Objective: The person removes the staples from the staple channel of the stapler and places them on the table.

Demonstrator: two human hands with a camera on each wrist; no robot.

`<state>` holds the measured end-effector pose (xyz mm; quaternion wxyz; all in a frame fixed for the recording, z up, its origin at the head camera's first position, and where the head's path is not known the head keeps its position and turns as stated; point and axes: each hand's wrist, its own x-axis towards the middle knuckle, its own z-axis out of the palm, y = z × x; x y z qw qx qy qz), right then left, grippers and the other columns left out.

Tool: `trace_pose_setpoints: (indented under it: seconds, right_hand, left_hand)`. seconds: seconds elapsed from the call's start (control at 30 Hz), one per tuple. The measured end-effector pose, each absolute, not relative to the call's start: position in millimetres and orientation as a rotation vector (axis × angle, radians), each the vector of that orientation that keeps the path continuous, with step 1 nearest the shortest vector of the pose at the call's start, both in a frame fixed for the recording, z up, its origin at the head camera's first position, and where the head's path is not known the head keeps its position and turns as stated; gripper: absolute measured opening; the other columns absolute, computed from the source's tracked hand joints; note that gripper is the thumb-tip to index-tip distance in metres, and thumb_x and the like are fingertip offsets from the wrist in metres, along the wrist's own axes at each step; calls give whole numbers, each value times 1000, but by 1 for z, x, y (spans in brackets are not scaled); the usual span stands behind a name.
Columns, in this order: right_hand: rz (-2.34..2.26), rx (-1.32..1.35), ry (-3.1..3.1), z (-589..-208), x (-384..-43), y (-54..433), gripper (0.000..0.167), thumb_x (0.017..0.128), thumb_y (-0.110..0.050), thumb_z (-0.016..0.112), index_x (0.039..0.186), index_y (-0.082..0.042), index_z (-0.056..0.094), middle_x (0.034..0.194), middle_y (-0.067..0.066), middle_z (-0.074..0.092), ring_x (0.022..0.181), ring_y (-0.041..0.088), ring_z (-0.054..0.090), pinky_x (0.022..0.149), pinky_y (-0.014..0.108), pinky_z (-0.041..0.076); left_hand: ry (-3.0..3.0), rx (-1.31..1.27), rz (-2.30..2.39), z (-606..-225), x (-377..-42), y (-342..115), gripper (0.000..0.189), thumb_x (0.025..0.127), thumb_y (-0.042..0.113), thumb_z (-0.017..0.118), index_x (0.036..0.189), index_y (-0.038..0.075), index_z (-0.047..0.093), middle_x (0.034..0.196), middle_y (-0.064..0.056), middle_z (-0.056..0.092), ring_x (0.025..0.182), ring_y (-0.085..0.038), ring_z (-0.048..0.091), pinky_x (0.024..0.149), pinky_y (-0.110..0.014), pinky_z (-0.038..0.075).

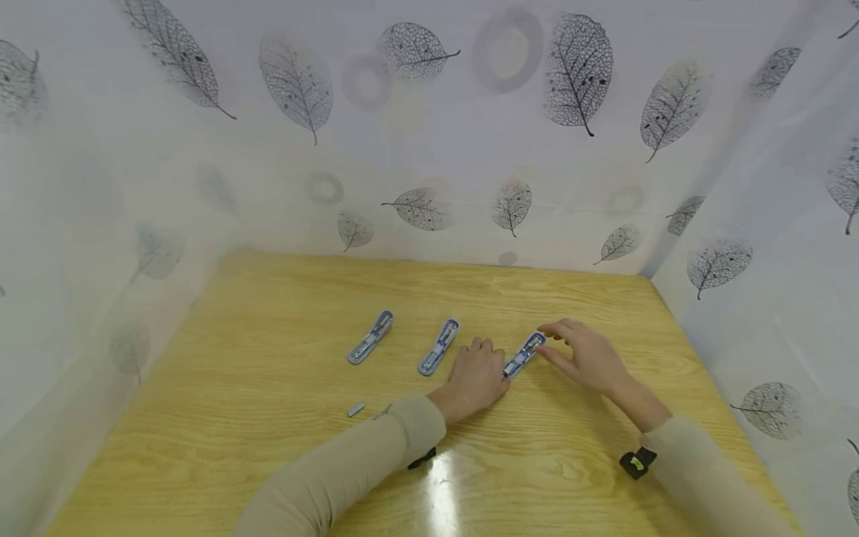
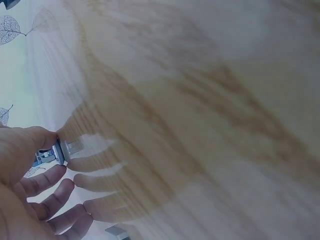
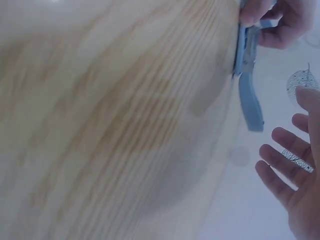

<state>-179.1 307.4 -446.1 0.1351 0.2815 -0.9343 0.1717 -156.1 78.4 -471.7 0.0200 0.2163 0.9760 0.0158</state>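
Note:
A blue stapler (image 1: 524,355), spread wide open with its metal insides facing up, lies at a slant between the two hands. My left hand (image 1: 478,378) pinches its near end between thumb and index finger, seen also in the left wrist view, where the stapler's end (image 2: 60,151) shows between them. My right hand (image 1: 590,359) is around the far end with fingers and thumb spread. In the right wrist view, the right hand (image 3: 300,160) stands apart from the stapler's bent-back arm (image 3: 251,104).
Two more opened blue staplers, a middle one (image 1: 439,347) and a left one (image 1: 370,338), lie on the wooden table (image 1: 255,358). A small grey staple strip (image 1: 356,409) lies nearer the front. A leaf-patterned curtain (image 1: 429,142) encloses the back and sides.

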Motion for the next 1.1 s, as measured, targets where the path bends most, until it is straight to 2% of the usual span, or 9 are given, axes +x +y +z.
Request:
trace_pose_setpoints:
  seconds: [0.1,0.27,0.33,0.5,0.57,0.8,1.1]
  right_hand:
    - [720,740,-2743,-443,-174,302,32,96,-19,78,124,-6,71,108,10,78,93,27,74,75,40,64]
    - [975,602,-2813,-440,-171,295,23,102,-22,71,119,-7,74,98,6,78,85,19,73,72,27,61]
    - [1074,552,-2842,-440,-171,293,22,103,-23,70,117,-7,74,95,8,78,82,19,73,69,25,59]
    - [1453,405,-2896,-438,-172,290,29,104,-23,68,119,1,72,102,22,76,81,26,76,70,33,64]
    - [1607,337,-2909,-437,-173,288,33,105,-22,67,122,6,69,103,24,76,81,24,76,72,36,66]
    - [1871,181,-2983,-437,-175,281,41,105,-22,66,127,13,63,94,9,79,79,13,75,71,32,65]
    - [1875,114,-3078,-451,-177,271,33,104,-19,67,117,11,67,90,8,80,73,13,75,65,29,63]
  left_hand:
    - [3030,673,41,-471,-156,78,41,99,56,66,115,19,70,110,0,67,102,-16,60,85,-32,55]
    - [3034,684,53,-469,-155,77,41,98,56,67,114,18,71,109,0,67,100,-16,60,83,-32,55]
    - [3031,685,60,-469,-155,77,41,99,56,67,114,18,71,108,0,67,100,-16,60,82,-31,54]
    - [3028,678,68,-468,-155,77,41,98,55,67,115,18,70,108,0,67,101,-16,60,82,-31,54]
    - [3031,677,69,-468,-155,77,42,98,55,68,116,18,71,108,0,67,102,-16,60,82,-31,54]
    - [3026,678,66,-467,-153,77,42,99,55,67,119,18,70,111,0,68,104,-16,61,84,-32,54]
    - [3047,686,55,-468,-155,77,40,99,53,67,117,17,71,111,-1,68,103,-17,61,82,-33,54]
